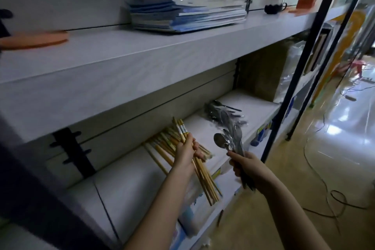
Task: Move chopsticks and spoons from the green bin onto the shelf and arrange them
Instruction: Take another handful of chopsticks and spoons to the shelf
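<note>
I note my left hand (185, 153) clenched around a chopstick bundle (199, 170), long axis toward the shelf (249, 107) pile directly beneath; right hand (246, 168) grips spoons (231, 140), nearer the spoon heap (221, 112).

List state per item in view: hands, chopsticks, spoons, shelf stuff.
left hand: closed around a bundle of chopsticks
held chopsticks: gripped mid-length, tilted, above the shelf
shelf chopsticks: lying in a loose pile
right hand: closed around spoon handles
held spoons: bowls pointing up toward the shelf
shelf spoons: lying in a pile, some in clear wrap
lower shelf: partly stocked
cup: upright on the upper shelf
</note>
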Action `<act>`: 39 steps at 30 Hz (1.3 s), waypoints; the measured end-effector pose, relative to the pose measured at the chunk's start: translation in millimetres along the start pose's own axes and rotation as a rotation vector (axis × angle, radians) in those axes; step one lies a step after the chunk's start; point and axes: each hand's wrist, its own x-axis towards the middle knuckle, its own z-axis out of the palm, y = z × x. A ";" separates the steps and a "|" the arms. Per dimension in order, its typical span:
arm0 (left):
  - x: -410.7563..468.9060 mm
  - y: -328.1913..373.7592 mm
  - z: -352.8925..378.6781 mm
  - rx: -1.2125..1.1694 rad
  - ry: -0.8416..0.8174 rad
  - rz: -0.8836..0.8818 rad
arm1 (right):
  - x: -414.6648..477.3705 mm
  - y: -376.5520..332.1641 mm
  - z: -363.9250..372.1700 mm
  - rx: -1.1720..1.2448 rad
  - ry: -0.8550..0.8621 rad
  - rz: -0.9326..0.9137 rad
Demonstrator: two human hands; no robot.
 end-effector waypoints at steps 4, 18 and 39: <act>39.7 3.3 -7.3 0.019 0.101 -0.007 | 43.2 -9.8 -4.5 -0.062 -0.027 0.024; 164.0 -24.2 -19.3 0.144 0.617 -0.015 | 214.5 -38.0 -67.4 -0.292 -0.174 0.034; 175.7 -23.9 -3.7 1.008 1.126 0.081 | 371.4 -56.7 -100.5 -1.012 -0.238 -0.266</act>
